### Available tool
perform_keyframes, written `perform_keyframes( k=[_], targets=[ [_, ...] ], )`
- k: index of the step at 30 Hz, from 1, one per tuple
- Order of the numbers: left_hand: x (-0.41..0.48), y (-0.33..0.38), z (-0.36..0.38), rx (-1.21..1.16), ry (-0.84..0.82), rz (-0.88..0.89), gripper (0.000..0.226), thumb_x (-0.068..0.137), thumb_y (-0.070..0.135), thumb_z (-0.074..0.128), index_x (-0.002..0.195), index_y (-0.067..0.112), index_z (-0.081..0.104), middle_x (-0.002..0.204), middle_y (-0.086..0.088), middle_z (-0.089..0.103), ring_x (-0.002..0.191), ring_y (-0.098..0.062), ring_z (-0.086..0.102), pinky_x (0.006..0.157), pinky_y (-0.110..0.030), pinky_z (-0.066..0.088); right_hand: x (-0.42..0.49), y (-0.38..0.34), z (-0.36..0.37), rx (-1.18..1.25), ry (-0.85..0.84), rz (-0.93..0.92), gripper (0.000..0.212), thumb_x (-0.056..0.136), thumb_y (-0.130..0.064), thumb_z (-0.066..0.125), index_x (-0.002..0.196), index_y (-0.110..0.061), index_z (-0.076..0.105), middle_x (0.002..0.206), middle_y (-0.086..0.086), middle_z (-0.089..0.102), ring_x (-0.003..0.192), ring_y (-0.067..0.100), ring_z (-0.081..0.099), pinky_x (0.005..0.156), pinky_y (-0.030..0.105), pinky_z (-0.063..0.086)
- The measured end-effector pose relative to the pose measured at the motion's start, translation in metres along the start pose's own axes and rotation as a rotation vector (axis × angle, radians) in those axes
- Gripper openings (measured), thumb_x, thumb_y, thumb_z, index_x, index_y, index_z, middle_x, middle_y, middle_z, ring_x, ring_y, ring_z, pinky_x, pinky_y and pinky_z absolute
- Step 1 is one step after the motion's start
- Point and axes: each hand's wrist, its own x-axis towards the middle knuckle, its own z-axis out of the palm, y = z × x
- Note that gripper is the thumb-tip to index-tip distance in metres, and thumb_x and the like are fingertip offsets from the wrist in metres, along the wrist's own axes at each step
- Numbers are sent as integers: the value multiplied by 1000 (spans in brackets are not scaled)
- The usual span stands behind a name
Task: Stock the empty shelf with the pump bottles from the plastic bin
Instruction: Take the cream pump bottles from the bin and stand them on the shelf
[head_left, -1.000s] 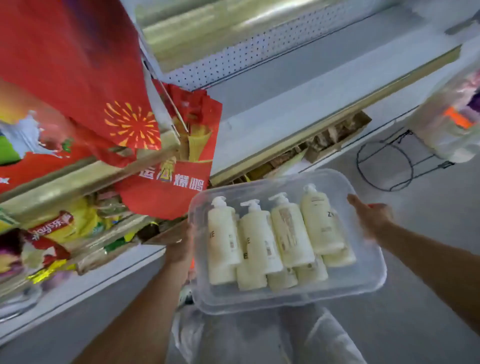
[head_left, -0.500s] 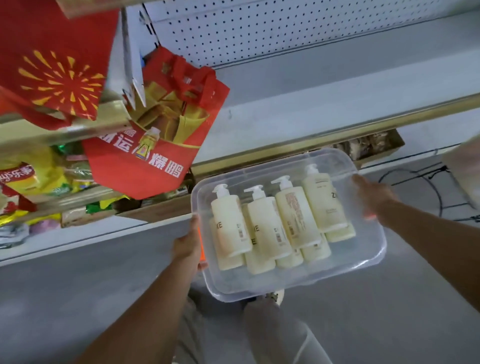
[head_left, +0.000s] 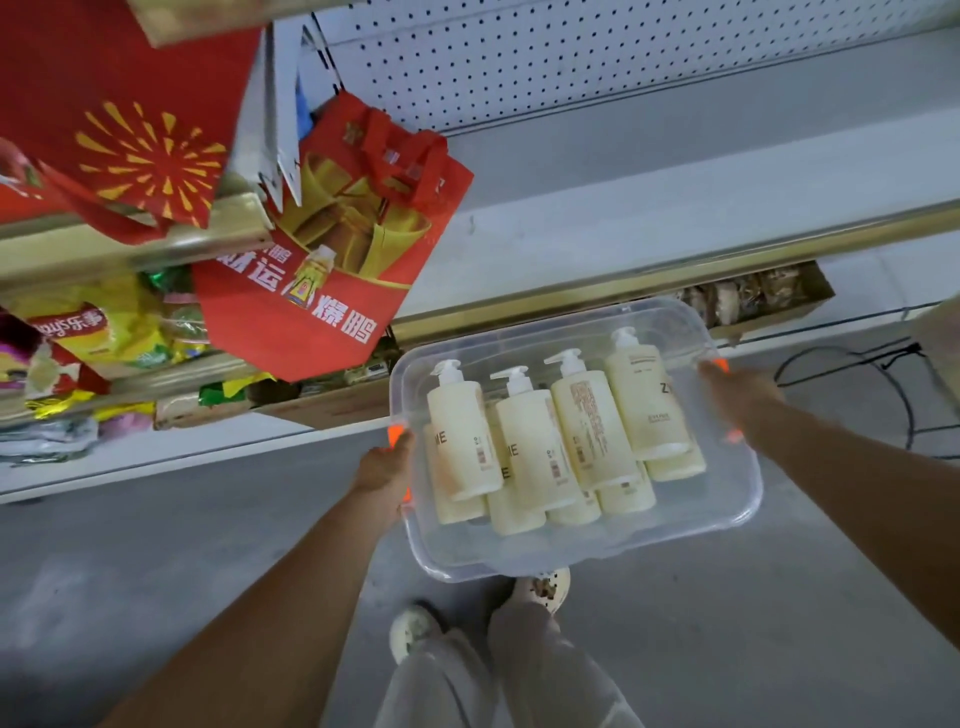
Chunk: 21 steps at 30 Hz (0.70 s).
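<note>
Bottles (head_left: 587, 431), cream with white pumps, lay piled in a clear plastic bin (head_left: 571, 548) at mid frame, below the bare grey shelf (head_left: 649, 208). Left hand (head_left: 384, 467) and right hand (head_left: 737, 395) gripped its sides, fingers curled under; it looked heavy and bendy.

The empty shelf (head_left: 675, 208), a pale grey board with a brass-coloured front edge, crosses the upper right of the frame. At left, a lower shelf (head_left: 156, 384) carries yellow and red snack bags (head_left: 104, 332). Beneath the empty shelf's edge a brown cardboard tray (head_left: 810, 306) holds packets. The grey floor (head_left: 156, 571) fills the lower frame; two pale shoes (head_left: 545, 587) stand on it, and a black wire stand (head_left: 904, 405) at right. At centre, the clear plastic bin (head_left: 571, 551) carries cream pump bottles (head_left: 524, 447) lying flat in two layers.
</note>
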Motion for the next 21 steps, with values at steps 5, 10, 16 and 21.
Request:
perform_keyframes(
  k=[5, 10, 16, 21],
  targets=[
    [-16, 3, 0, 205, 189, 361, 52, 92, 38, 58, 132, 7, 48, 130, -15, 42, 124, -33, 44, 100, -46, 46, -28, 2, 1, -115, 74, -128, 66, 77, -59, 43, 106, -3, 60, 106, 24, 60, 100, 38, 58, 89, 49, 50],
    [-25, -3, 13, 214, 166, 610, 56, 91, 31, 63, 138, 9, 42, 133, -10, 42, 123, -27, 45, 103, -41, 42, -92, -2, 28, -127, 111, -513, 51, 89, -21, 63, 135, -8, 45, 134, 15, 44, 127, 31, 35, 105, 43, 31],
    [-16, 11, 29, 275, 91, 481, 82, 85, 51, 65, 146, 11, 28, 141, -10, 41, 128, -29, 45, 101, -41, 43, -116, -1, 69, -310, 7, -611, 48, 89, -25, 61, 131, -10, 44, 126, 13, 46, 118, 30, 42, 92, 43, 41],
    [-15, 21, 43, 519, 69, 458, 101, 81, 66, 60, 150, 13, 9, 143, -10, 40, 121, -32, 53, 78, -36, 45, -140, -6, 90, -500, -60, -748, 56, 93, -39, 53, 139, -13, 34, 132, 7, 45, 122, 25, 46, 85, 39, 48]
  ],
)
